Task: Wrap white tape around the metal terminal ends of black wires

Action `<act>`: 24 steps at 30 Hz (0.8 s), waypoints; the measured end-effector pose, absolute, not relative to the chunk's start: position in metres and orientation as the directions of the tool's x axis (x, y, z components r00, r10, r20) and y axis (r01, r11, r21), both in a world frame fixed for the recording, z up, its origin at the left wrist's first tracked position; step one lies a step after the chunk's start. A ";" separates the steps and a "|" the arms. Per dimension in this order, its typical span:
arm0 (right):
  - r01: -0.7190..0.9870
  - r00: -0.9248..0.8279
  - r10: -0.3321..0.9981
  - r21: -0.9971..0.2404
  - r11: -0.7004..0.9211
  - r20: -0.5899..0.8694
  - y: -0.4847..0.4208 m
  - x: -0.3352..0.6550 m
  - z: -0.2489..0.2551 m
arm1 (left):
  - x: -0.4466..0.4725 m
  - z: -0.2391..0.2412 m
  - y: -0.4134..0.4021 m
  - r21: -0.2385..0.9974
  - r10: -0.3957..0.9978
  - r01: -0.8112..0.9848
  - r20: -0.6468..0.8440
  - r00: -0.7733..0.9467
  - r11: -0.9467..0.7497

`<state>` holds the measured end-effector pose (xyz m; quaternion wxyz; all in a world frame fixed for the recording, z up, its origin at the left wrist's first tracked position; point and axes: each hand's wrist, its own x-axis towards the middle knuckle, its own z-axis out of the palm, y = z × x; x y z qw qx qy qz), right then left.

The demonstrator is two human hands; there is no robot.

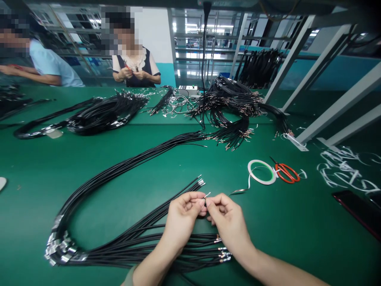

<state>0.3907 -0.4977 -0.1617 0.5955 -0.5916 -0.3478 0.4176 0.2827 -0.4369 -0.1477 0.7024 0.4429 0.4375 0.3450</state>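
- Your left hand (pixel 186 210) and right hand (pixel 228 216) meet, thumbs and forefingers pinching one cable end (pixel 207 194), likely to steady its floppy length; whether the right fingers hold anything else, you cannot tell.
- That end sits between your hands, its thin metal tip pointing far and right.
- Your black cable bundle (pixel 119 167) curves round on the left, presumably so its loose ends fan toward you.
- Its bend wears crinkled, shiny silver wraps (pixel 59 250).
- The flat white tape ring (pixel 250 171) and orange-handled scissors (pixel 288 173) lie right, seemingly for easy reach.
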 end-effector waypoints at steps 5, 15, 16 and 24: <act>-0.082 0.416 0.906 -0.996 -0.042 -0.073 -0.498 0.391 -0.162 | 0.281 -0.142 -0.436 0.905 0.847 -0.078 -0.357 0.393 0.418; 0.043 0.396 0.917 -0.996 -0.076 -0.052 -0.498 0.392 -0.161 | 0.283 -0.152 -0.435 0.925 0.876 -0.082 -0.320 0.361 0.372; 0.037 0.396 0.916 -0.995 -0.091 -0.069 -0.497 0.392 -0.162 | 0.283 -0.152 -0.434 0.926 0.877 -0.083 -0.316 0.361 0.368; -0.063 0.399 0.909 -0.993 -0.103 -0.120 -0.494 0.394 -0.163 | 0.286 -0.150 -0.435 0.930 0.891 -0.114 -0.293 0.346 0.350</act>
